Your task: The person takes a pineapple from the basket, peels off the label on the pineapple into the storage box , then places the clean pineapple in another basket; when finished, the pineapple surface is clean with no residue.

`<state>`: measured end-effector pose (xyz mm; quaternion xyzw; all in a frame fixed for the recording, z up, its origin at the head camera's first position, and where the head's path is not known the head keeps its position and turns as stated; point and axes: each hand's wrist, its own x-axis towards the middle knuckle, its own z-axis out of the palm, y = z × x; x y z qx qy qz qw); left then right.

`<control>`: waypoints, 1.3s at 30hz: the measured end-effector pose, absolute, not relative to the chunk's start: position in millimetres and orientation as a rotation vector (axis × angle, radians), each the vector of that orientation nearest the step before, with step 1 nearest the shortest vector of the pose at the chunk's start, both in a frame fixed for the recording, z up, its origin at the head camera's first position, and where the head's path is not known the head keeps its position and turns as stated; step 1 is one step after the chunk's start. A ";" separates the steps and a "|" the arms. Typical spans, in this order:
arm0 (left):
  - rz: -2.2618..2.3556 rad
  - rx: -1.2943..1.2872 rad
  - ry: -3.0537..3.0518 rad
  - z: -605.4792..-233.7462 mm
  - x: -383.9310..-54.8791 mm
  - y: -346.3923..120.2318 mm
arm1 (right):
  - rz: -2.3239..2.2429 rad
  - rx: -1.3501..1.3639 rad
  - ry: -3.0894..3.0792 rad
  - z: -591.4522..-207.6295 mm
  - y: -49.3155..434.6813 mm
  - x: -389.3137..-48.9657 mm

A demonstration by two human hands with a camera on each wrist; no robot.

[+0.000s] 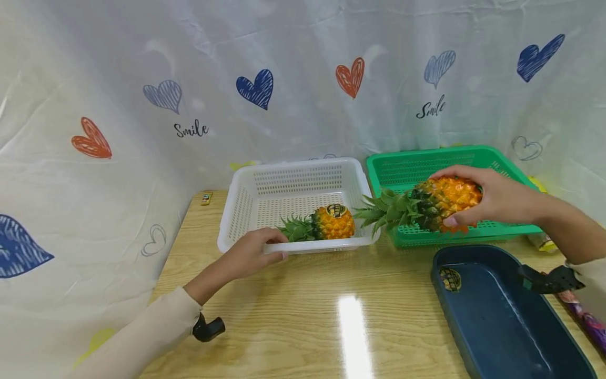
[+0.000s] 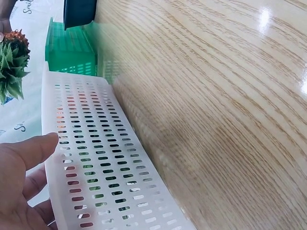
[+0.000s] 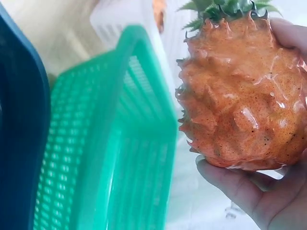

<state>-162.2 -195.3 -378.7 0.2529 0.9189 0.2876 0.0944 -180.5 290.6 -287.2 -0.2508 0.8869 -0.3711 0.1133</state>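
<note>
My right hand [image 1: 490, 197] grips a pineapple [image 1: 450, 202] by its orange body above the green basket [image 1: 478, 152], its leafy crown pointing left toward the white basket. In the right wrist view the thumb and fingers wrap the base of the pineapple [image 3: 244, 96]. My left hand [image 1: 253, 252] holds the near-left rim of the white basket [image 1: 303, 164], thumb outside and fingers over the inside, as the left wrist view also shows on the basket wall [image 2: 91, 143]. Inside that basket lies a second pineapple [image 1: 333, 223] on its side, bearing a black and gold label.
A dark blue tray [image 1: 497, 316] stands at the front right, a black and gold sticker [image 1: 450, 279] inside its corner. Purple packaging [image 1: 584, 321] lies beyond its right side. A small yellow-green item [image 1: 206, 199] sits at the table's back left, before a heart-printed curtain [image 1: 303, 105].
</note>
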 end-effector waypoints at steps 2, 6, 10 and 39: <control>0.858 0.755 2.723 -379.8 -162.9 -195.7 | -1.079 -0.726 2.626 -287.2 296.1 -187.2; 0.861 0.759 2.718 -381.3 -164.0 -196.6 | -1.080 -0.698 2.651 -289.5 306.5 -202.5; 0.870 0.760 2.709 -381.3 -164.8 -197.4 | -1.061 -0.652 2.660 -292.1 317.0 -216.5; 0.857 0.729 2.731 -380.4 -163.6 -194.3 | -0.760 -0.381 2.731 -323.6 363.7 -280.5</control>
